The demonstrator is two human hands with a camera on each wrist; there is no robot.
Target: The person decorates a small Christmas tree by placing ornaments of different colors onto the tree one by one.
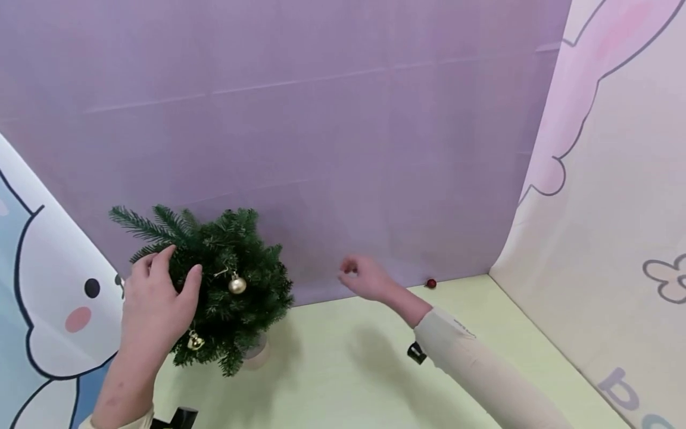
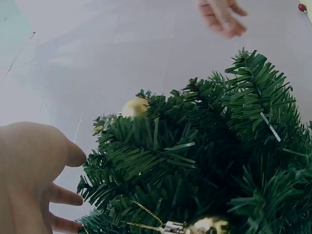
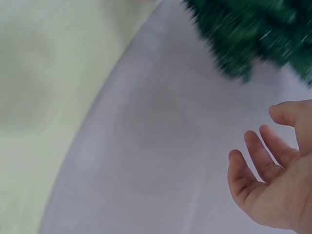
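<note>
A small green artificial Christmas tree (image 1: 262,292) stands at the left in a pale pot (image 1: 258,353). On its branches hang a gold ball (image 1: 237,284) and, lower down, a gold bell-like ornament (image 1: 195,341). My left hand (image 1: 158,301) is at the tree's left side, fingers spread and fingertips right at the branches; the left wrist view shows it beside the needles (image 2: 156,161). Away from the tree, to its right, my right hand (image 1: 367,277) hovers over the table with fingers loosely bent and nothing in them. The right wrist view shows its bare palm (image 3: 280,197).
A small red ball ornament (image 1: 431,284) lies at the table's back edge, right of my right hand. The pale green table (image 1: 332,369) meets a purple backdrop (image 1: 375,149) behind. Printed cartoon panels stand at the left (image 1: 48,310) and right (image 1: 605,238).
</note>
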